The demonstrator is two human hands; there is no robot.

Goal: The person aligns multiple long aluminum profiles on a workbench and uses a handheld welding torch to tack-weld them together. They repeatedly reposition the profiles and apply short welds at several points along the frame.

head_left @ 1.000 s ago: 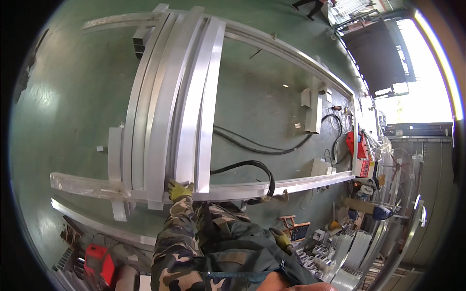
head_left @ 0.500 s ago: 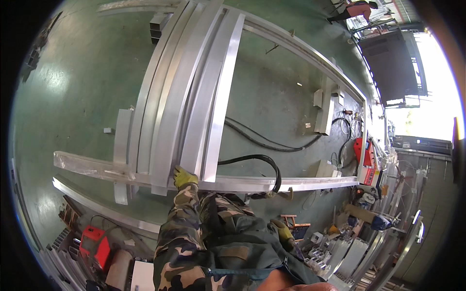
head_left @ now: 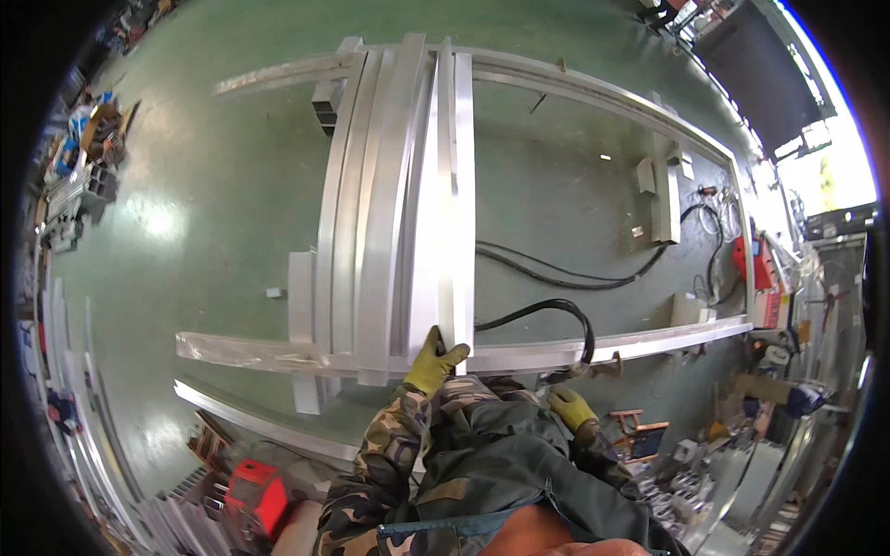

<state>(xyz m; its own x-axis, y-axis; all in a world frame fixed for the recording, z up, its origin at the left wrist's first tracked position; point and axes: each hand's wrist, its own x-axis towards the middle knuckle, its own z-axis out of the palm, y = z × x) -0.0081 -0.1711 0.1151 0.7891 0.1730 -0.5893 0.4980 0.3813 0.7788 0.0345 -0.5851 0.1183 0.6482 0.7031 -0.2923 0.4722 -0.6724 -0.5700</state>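
Note:
Several long silver aluminium bars (head_left: pixel 385 213) lie side by side across a rectangular metal frame (head_left: pixel 667 334). My left hand (head_left: pixel 432 367), in a yellow-green work glove, grips the near end of a narrow aluminium bar (head_left: pixel 447 232) toward the right of the row. Thumb and forefinger sit on either side of that bar, which looks tipped up on its edge. A flat bright bar (head_left: pixel 465 185) lies directly to its right. Low at my right side, my gloved right hand (head_left: pixel 572 409) is near my waist, apart from the bars; its finger closure is unclear.
Black cables (head_left: pixel 556 278) run over the green floor inside the frame, one looping over its near rail. Red machines stand at the right (head_left: pixel 756 264) and lower left (head_left: pixel 255 500). Metal offcuts (head_left: pixel 672 486) pile up at lower right. A person stands at the far upper right.
My left hand has moved from a bar further left to the narrow bar near the row's right edge, which has tipped up. My right hand has come further out at my side. The view has shifted.

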